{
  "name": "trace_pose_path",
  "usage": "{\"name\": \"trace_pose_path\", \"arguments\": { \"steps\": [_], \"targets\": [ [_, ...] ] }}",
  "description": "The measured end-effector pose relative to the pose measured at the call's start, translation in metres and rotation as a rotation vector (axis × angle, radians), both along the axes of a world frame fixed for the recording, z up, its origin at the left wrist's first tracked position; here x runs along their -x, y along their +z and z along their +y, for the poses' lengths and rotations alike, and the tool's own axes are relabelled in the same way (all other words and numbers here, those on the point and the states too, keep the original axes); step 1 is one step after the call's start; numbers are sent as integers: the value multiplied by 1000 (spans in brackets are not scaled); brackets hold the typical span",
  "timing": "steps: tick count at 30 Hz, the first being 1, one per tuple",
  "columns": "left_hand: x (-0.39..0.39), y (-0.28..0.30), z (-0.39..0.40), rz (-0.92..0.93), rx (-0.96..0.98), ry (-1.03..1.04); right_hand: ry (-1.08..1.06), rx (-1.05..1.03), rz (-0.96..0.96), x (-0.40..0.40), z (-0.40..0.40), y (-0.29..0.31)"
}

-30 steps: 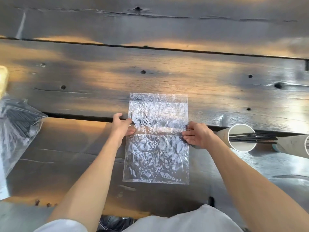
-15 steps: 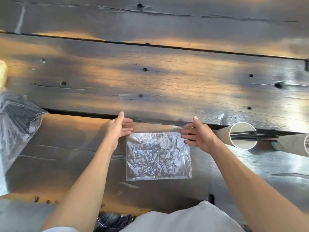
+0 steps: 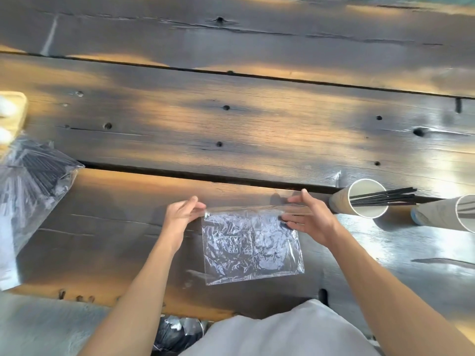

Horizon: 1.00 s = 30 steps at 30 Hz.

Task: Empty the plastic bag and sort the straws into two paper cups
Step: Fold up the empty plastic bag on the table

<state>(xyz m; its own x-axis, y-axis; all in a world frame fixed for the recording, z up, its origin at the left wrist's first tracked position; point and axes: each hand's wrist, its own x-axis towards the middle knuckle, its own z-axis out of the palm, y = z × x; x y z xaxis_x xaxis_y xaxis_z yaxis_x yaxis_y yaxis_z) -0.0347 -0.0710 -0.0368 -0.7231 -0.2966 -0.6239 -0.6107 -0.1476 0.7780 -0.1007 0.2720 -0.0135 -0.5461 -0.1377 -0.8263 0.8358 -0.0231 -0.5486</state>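
Observation:
An empty, crinkled clear plastic bag (image 3: 250, 249) lies folded in half on the dark wooden table (image 3: 231, 124). My left hand (image 3: 183, 214) pinches the fold's left end, and my right hand (image 3: 309, 217) pinches its right end. To the right a white paper cup (image 3: 341, 201) stands with black straws (image 3: 385, 197) sticking out of it. A second paper cup (image 3: 437, 214) is cut off by the right edge, straws showing inside.
A large clear bag of black straws (image 3: 30, 181) lies at the left edge, beside a pale wooden tray (image 3: 15, 109). A gap between planks (image 3: 180, 173) runs just beyond my hands. Dark plastic (image 3: 177, 332) shows below the table's near edge.
The bag's far half has been folded toward me, halving its length. My hands now grip the ends of the fold.

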Motion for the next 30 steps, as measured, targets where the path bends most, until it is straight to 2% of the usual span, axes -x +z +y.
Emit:
{"name": "trace_pose_path", "arguments": {
  "steps": [3, 8, 15, 21, 24, 27, 30],
  "targets": [
    [-13, 1, 3, 32, -40, -7, -8, 9, -19, -10, 4, 1],
    [-24, -2, 9, -32, 82, -83, -17, -58, 37, -24, 8, -2],
    [-32, -3, 20, -30, 62, -46, 22, -108, 48, -26, 12, -3],
    [-31, -3, 28, -46, 205, -13, 17, -89, 35, -26, 14, 1],
    [-34, -7, 33, -120, 305, 31, 51, -173, 29, -31, 14, -2],
    [-39, -10, 37, -179, 229, 95, 82, -277, 13, -38, 11, -5],
    [-45, -14, 39, -214, 229, 64, 57, -326, 52, -38, 6, -6]
  ]
}}
